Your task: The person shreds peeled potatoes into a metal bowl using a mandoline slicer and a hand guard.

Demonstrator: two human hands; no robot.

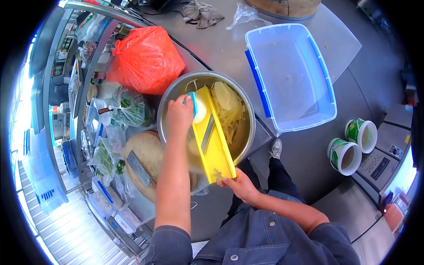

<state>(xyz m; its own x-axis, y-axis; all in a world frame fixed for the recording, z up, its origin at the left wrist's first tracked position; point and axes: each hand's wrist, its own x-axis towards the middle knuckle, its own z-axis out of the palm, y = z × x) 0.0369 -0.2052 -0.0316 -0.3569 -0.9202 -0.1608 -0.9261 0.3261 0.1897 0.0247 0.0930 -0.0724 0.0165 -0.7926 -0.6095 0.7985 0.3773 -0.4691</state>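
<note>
A yellow mandoline slicer (214,137) lies slanted over a large steel bowl (251,128), its metal blade across the middle. My right hand (240,183) is closed on the slicer's near end, outside the bowl's rim. At its far end, my left hand (176,112) grips a teal holder (193,102). Beside the holder, a pale, rounded vegetable piece (200,110) rests on the slicer's surface. Thin pale-yellow slices (227,104) are heaped inside the bowl, mostly right of the slicer. What lies beneath the slicer is partly hidden.
Left of the bowl are a red plastic bag (148,59), bagged greens (130,106) and a round chopping board (148,143) with a cleaver (139,168). A clear plastic tub (291,79) stands to the right. Two buckets (344,157) are farther right; a cloth (203,14) lies behind.
</note>
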